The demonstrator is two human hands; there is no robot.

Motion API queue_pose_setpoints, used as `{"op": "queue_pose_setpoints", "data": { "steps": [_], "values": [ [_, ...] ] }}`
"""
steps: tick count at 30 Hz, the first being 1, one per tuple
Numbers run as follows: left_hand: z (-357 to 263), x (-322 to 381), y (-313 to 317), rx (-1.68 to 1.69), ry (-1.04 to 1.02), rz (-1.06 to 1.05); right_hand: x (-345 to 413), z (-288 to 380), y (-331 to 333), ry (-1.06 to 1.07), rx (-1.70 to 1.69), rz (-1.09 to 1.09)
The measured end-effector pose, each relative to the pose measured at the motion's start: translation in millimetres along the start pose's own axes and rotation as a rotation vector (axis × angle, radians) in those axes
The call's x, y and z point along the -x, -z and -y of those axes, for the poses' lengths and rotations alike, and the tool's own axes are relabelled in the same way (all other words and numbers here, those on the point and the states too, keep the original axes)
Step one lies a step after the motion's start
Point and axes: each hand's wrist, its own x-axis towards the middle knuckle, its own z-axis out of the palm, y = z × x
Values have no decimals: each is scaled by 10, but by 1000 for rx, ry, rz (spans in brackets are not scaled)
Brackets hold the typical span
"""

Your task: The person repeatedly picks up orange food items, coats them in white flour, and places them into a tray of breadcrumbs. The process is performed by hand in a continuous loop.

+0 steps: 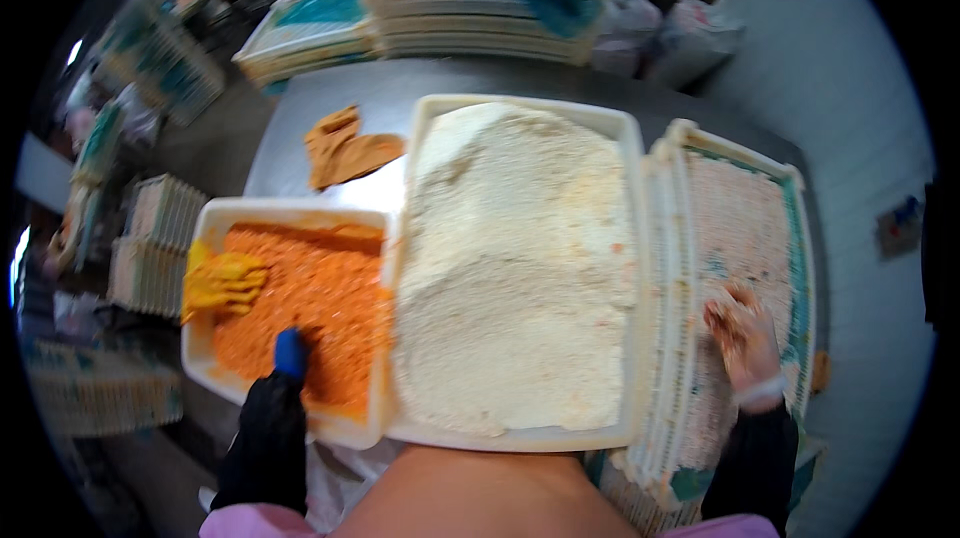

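Observation:
My left hand (291, 353), in a blue glove, reaches into a wet orange mixture (315, 290) in a white plastic tub (296, 209). Its fingers are sunk in or hidden by the mass, so their grip does not show. My right hand (742, 343), in a thin clear glove, is over a slatted crate (796, 253) lined with green netting, which holds pale crumb-coated stuff (739, 200). Crumbs cling to its curled fingers, and whether they hold a piece is unclear. Between the hands, a large white tray (637, 238) is heaped with pale breadcrumbs (510, 313).
A yellow rubber glove (223, 283) hangs over the tub's left rim. Brown cloth or gloves (349, 148) lie on the metal table (300, 99). Stacked crates (480, 5) rise behind the table, with more crates (154, 245) at left. A wall (862, 125) runs along the right.

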Motion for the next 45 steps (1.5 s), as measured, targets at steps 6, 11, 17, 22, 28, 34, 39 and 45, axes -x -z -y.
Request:
{"op": "queue_pose_setpoints", "data": {
  "steps": [6,11,17,22,28,34,39,45],
  "values": [
    [-441,-2,457,734,231,30,818,-738,-482,-374,-634,92],
    [-1539,-115,936,1090,132,200,963,-1087,-671,-486,-849,112],
    [-2982,-22,451,768,-695,533,882,-1274,-679,-378,-360,109],
    [-2983,14,-346,-74,-750,532,561,-1947,-766,-181,131,117],
    [-2744,36,-328,-67,-884,380,275,-2530,-1327,342,1009,315],
    [-2852,19,-179,-141,-749,363,227,-2561,-1259,457,958,348],
    [-2781,-27,-361,-113,-742,233,160,-2677,-1380,371,843,278],
    [-2812,-51,-264,-146,-848,351,162,-2704,-1402,88,608,229]
  ]
}}
